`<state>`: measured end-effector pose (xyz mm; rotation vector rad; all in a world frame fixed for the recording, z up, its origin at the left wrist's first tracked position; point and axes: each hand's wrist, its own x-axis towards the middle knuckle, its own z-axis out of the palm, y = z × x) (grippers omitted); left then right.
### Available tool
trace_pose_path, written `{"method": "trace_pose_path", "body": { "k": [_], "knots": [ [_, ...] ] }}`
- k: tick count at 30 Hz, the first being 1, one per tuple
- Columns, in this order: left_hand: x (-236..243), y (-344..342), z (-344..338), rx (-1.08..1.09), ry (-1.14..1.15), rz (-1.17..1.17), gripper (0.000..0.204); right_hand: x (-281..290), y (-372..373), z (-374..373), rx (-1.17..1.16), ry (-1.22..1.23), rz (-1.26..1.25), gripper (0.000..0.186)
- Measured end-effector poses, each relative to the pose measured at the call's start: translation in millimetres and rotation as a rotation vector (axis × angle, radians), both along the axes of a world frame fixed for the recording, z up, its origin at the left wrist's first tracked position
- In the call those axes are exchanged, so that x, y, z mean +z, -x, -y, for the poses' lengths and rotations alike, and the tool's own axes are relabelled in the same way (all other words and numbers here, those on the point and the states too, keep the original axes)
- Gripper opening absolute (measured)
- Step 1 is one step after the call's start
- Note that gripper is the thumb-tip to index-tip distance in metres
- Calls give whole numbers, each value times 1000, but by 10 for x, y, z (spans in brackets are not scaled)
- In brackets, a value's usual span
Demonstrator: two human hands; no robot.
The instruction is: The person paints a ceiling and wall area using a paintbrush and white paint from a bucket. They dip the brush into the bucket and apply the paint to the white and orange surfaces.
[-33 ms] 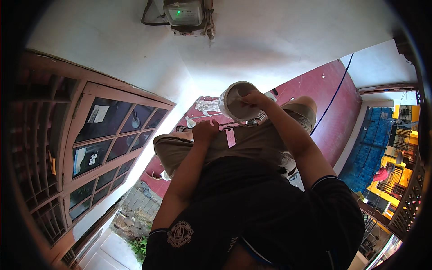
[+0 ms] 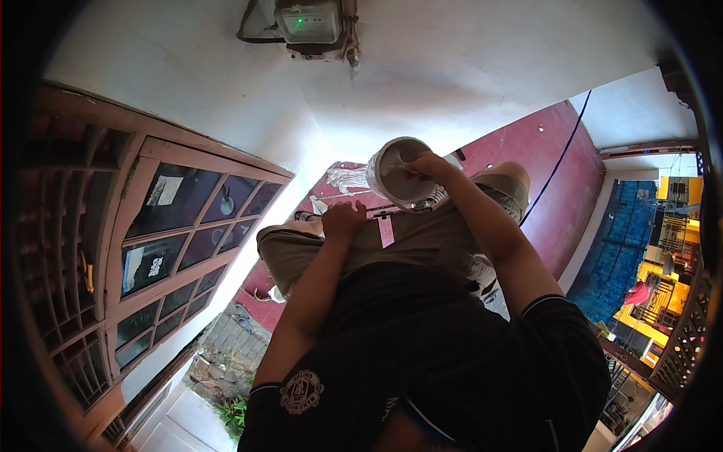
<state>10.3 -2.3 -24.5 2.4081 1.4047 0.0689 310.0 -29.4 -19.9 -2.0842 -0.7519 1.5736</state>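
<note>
Almost no change can be made out between the two pictures: the bucket [image 2: 382,179], both hands and the legs are seen in practically the same places, with only the slightest shift at the right hand [image 2: 428,166]. From this it may be judged that the work is at a pause or in a slow, small movement, with the bucket kept where it can be reached into.

The bucket is placed in front of the body, above the red floor [image 2: 553,177] and close to the white wall [image 2: 422,68]. It is tilted, with its round mouth turned up toward the head. A pale rim and a dull greyish inside are shown; the outer side is whitish and looks smeared. What lies at its bottom cannot be told.

The right hand is held at the mouth, fingers bent and directed inside; whether anything is grasped by them cannot be told. The left hand [image 2: 344,220] is curled near the lap, left of a pink strip [image 2: 386,231] that is seen against the brown shorts [image 2: 433,242]; whether anything is gripped there cannot be told either. Beyond the bucket, to its left, a whitish bundle [image 2: 346,178] is seen on the floor.
</note>
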Motion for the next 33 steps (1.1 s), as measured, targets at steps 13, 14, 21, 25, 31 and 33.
{"method": "trace_pose_path", "body": {
  "k": [13,14,21,25,31,33],
  "knots": [
    [-6,6,14,2,61,-10,53,946,-546,494,0,67,28,26],
    [16,-29,7,2,82,-19,53,997,-645,544,-97,107,-68,24],
    [9,-13,-52,4,66,14,54,1471,-816,632,-378,41,-520,21],
    [-88,98,1,35,164,21,58,1459,-715,687,-513,13,-462,23],
    [82,101,65,12,203,22,53,2780,235,257,-41,-413,-214,24],
    [83,146,72,58,182,20,53,3300,534,-37,70,-534,-165,26]
  ]
}}
